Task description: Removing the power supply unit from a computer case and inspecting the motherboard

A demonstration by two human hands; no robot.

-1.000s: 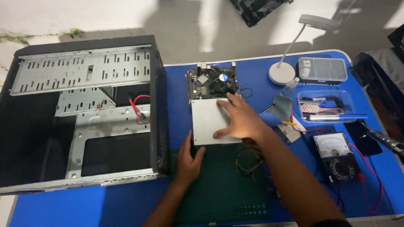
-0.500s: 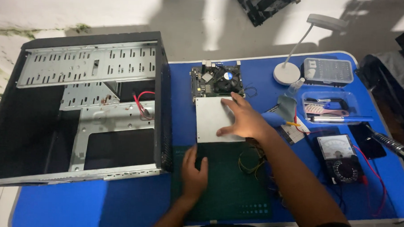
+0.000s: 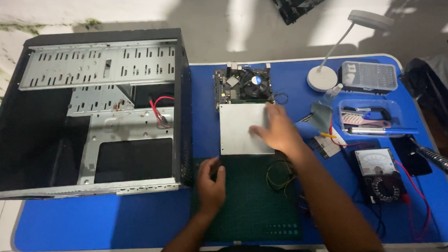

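The right hand (image 3: pixel 278 133) lies flat on the right edge of a silver metal box (image 3: pixel 243 129), fingers spread and relaxed, pressing rather than gripping; nothing is closed in it. The box sits near the middle of the desk (image 3: pixel 131 222), its far edge touching the board (image 3: pixel 245 84) with the round fan, its near edge meeting the green mat (image 3: pixel 251 201).

The left hand (image 3: pixel 212 182) rests on the mat's left part, just beside the near left corner of the box, fingers loosely curled and thumb raised. It holds nothing that shows.

To handle the box well from here, I judge the flat palm alone gives little control: a thumb under one edge and fingers over the other would steady it. It is best kept level and slid clear of the board, since the fan and small parts stand right against it. The loose yellow wires (image 3: pixel 279 172) lie under the right wrist and could snag a sleeve or finger.

The right forearm crosses from the desk's near right edge, angled up and left, wrist low. The left forearm comes straight up from the near edge, wrist bent slightly down. The open black case (image 3: pixel 90 111) lies on its side over the desk's left edge, well apart from the right hand.
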